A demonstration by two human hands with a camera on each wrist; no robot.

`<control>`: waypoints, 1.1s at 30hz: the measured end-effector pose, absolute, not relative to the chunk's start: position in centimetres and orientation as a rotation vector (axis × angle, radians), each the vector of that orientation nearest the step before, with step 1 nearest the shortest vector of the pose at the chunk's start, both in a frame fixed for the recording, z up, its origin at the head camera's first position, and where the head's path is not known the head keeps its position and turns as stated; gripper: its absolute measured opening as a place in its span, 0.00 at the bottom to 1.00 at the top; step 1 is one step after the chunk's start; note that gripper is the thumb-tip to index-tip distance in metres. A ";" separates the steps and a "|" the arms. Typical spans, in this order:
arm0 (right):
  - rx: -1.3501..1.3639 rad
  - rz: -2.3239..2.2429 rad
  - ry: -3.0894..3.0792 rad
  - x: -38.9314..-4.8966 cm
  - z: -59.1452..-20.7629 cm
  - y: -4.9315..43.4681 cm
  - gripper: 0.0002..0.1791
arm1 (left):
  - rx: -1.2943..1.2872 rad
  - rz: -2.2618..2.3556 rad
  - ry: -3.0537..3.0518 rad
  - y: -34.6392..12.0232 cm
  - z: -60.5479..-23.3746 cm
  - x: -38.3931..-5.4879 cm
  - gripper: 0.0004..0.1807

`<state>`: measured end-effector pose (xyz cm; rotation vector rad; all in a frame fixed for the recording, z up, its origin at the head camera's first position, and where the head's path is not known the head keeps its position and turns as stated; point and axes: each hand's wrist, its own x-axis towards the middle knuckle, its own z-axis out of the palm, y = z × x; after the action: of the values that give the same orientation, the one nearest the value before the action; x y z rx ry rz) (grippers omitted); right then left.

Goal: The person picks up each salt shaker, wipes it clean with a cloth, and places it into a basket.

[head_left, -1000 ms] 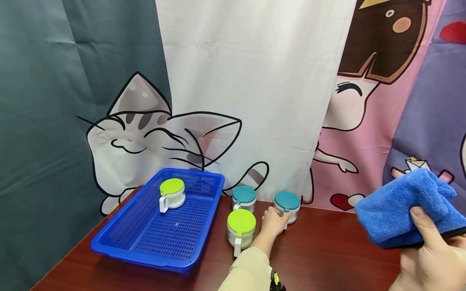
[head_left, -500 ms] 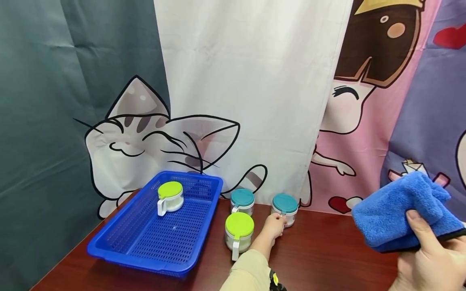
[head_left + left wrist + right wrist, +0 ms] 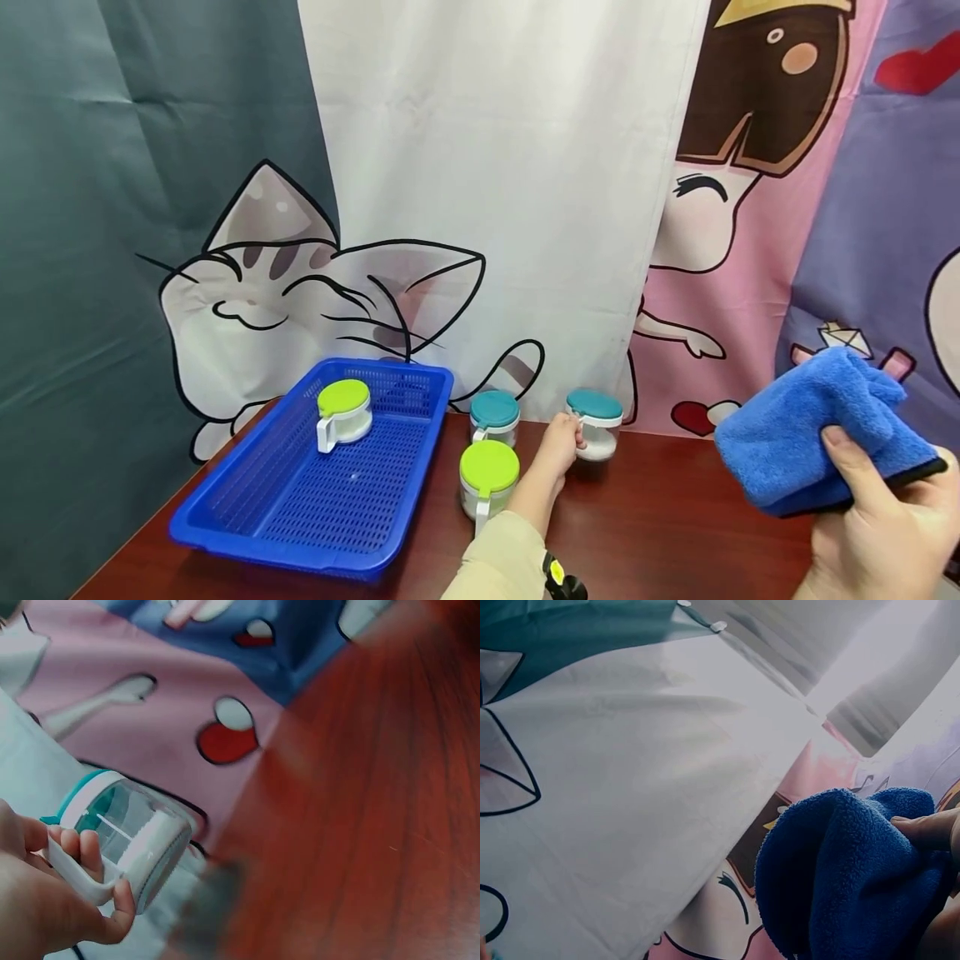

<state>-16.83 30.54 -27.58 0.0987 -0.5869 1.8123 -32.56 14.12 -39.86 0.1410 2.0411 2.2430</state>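
My left hand (image 3: 559,446) grips the white handle of a clear seasoning jar (image 3: 597,437) with a teal lid and white contents. In the left wrist view, its fingers curl through the handle, and a blurred shadow lies below the jar (image 3: 154,840). To the left on the table stand a second teal-lidded jar (image 3: 495,410) and a green-lidded jar (image 3: 489,471), the latter partly covered by my sleeve. Another green-lidded jar (image 3: 345,410) sits inside a blue plastic basket (image 3: 300,560). My right hand (image 3: 881,521) holds a folded blue towel (image 3: 810,442) in the air, thumb on top.
The reddish-brown table (image 3: 675,517) meets a printed curtain (image 3: 487,208) just behind the jars. The basket takes up the table's left side, its perforated floor showing in front of the jar.
My left hand has closed around the teal-lidded jar's handle, and the jar has turned and seems slightly raised. The towel stays in my right hand; the whole head view has shifted a little.
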 end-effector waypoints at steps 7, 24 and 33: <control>0.081 1.869 -0.682 -17.0 -28.0 29.5 0.19 | 0.395 2.335 2.049 11.9 -35.1 -31.6 0.13; 0.082 1.631 -1.741 -19.0 -28.3 20.0 0.29 | 0.678 2.586 1.917 2.8 -31.4 -24.7 0.11; 0.066 1.367 -2.057 -21.7 -29.6 19.0 0.27 | 0.850 2.566 1.983 2.1 -32.3 -25.6 0.09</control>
<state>-21.70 19.01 -29.60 0.0663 -2.0565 1.3666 -25.60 2.06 -32.26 0.8496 1.9826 2.5657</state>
